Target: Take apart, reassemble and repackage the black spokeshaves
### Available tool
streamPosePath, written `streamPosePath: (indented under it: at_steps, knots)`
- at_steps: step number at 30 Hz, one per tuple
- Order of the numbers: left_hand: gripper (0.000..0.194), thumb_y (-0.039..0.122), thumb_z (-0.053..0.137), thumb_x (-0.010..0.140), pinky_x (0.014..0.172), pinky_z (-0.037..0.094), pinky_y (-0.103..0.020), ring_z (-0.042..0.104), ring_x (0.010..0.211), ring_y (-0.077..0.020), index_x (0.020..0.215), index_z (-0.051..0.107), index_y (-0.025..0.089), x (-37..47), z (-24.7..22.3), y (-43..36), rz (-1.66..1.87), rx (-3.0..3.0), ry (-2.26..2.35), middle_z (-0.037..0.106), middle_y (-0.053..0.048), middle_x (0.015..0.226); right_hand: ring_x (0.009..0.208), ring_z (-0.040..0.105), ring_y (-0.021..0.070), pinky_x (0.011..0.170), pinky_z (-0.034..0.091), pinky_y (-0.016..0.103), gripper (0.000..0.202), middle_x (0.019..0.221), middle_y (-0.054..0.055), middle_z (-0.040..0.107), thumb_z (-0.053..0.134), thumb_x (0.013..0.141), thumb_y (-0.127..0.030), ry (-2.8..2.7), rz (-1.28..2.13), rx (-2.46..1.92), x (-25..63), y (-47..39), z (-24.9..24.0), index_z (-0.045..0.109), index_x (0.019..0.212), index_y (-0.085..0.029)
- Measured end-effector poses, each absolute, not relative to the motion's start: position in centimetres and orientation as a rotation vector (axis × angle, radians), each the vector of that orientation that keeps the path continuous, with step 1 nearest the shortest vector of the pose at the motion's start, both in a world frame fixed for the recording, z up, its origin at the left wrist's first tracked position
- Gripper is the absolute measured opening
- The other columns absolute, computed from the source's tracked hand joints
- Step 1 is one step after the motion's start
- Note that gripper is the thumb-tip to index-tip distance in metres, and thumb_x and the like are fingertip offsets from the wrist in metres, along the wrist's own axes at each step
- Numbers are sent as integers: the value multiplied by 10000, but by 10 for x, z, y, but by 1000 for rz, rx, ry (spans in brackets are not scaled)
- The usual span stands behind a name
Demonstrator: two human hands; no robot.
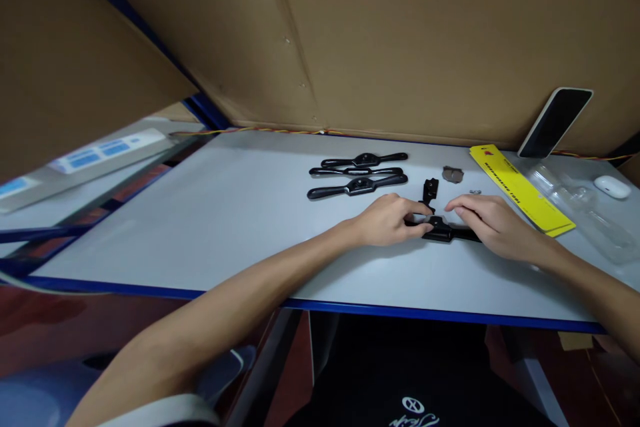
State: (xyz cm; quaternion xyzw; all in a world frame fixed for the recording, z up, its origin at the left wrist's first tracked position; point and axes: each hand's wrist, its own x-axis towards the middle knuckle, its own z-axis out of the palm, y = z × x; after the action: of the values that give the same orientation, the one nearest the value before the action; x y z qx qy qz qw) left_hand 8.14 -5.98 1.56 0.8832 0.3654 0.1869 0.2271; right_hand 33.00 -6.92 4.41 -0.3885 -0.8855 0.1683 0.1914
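Note:
A black spokeshave body [441, 229] lies on the table in front of me, its right handle running under my right hand. My left hand [393, 220] grips the left end of this spokeshave between thumb and fingers. Over the tool's right side, my right hand [493, 223] has thumb and forefinger drawn close together; anything between them is too small to make out. Just beyond the spokeshave lies a small black metal part [430, 191]. A flat grey-brown blade-like plate [453, 174] and some tiny shiny hardware [475, 191] rest farther back.
Three more black spokeshaves [357, 185] lie side by side at the back. To the right are a yellow card [520, 188], clear plastic packaging [600, 223], a white earbud case [613, 187] and a propped phone [556, 121]. Behind stands a cardboard wall [400, 47]; a power strip [100, 153] is left.

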Motion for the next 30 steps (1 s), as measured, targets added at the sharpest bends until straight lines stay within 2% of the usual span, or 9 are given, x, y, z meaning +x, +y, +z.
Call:
streamPosePath:
  at_steps: [3,9,12,16,18,21,23,26,30]
  knots:
    - [402,435,575,938,628,386,-245,516,562,-112,1170,763,167,81,15,-60,513,2442,1003,745,-19,760,952,689,263,865,498,410,424,1066,114,754,351,1015,-266,-2481,442,-1108,332,-67,43,706,1229,-177]
    - [400,446,557,963,610,380,-244,507,526,-109,1169,770,177,80,15,-59,520,2476,971,747,-22,735,805,679,224,798,514,393,450,1008,84,753,366,1040,-314,-2497,557,-1097,334,-64,41,585,1417,-204]
    - [395,452,556,967,609,384,-245,516,523,-111,1149,777,180,80,14,-58,536,2483,965,749,-24,733,785,680,215,786,508,380,412,964,70,752,379,1044,-308,-2490,538,-1068,334,-64,42,605,1378,-218]
    - [379,440,558,970,631,404,-246,563,559,-117,1142,778,184,80,13,-58,541,2477,966,780,-44,812,865,678,221,823,489,380,345,961,84,736,377,1033,-261,-2512,435,-988,333,-63,39,710,1101,-202]
    - [366,433,564,968,622,396,-245,557,552,-116,1131,782,189,80,13,-58,540,2473,970,779,-41,804,887,669,225,834,479,383,327,968,88,729,401,1027,-267,-2521,414,-999,332,-63,36,719,1028,-194]
    - [367,425,561,968,607,374,-240,524,531,-107,1145,781,191,81,15,-59,528,2465,970,758,-22,752,814,648,215,777,477,372,299,928,79,706,464,1013,-329,-2525,443,-1048,330,-64,32,724,1068,-194]
    - [373,416,559,967,608,364,-236,507,534,-103,1170,775,190,81,16,-60,521,2454,965,748,-13,742,783,638,215,741,479,362,292,921,71,691,582,956,-403,-2557,481,-1048,329,-66,31,721,1111,-198]
    - [366,400,565,959,613,361,-232,491,539,-98,1168,777,187,81,18,-60,532,2441,953,744,-9,750,862,652,240,760,491,361,416,995,79,688,726,847,-451,-2622,473,-1015,330,-67,29,703,1183,-207]
    - [367,393,572,949,607,362,-226,459,535,-93,1152,782,170,80,18,-60,563,2405,936,723,-2,721,845,651,225,749,496,355,377,1031,79,688,694,879,-424,-2632,454,-1009,332,-66,27,695,1195,-217]
